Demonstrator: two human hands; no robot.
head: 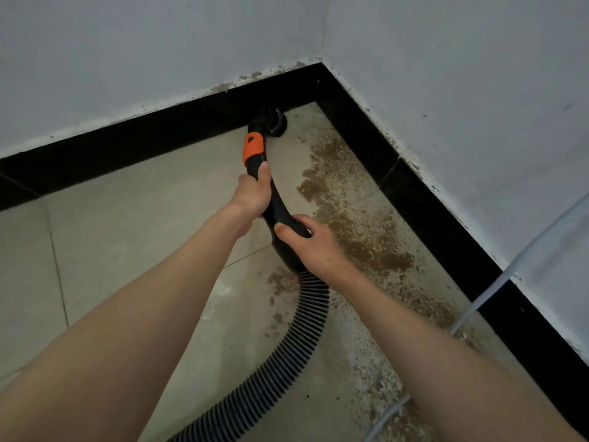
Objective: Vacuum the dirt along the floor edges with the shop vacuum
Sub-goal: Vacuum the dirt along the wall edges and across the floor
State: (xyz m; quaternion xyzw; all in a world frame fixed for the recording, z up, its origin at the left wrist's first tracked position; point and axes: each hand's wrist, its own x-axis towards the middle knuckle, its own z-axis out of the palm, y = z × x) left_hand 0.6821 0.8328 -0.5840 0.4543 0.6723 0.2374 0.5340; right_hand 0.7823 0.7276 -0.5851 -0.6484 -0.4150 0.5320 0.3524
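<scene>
Both my hands wrap the black vacuum handle [276, 208]: left hand [251, 194] higher up, right hand [306, 240] lower near the ribbed hose [287, 342]. I see the nozzle [271, 121] against the black baseboard [159, 145] near the corner, with brown dirt [360, 224] spread along the floor's right edge.

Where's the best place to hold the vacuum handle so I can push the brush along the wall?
Probably the curved black handle, from behind and above: left hand just below the orange collar, right hand near the ribbed hose. The bend suits two hands.
</scene>
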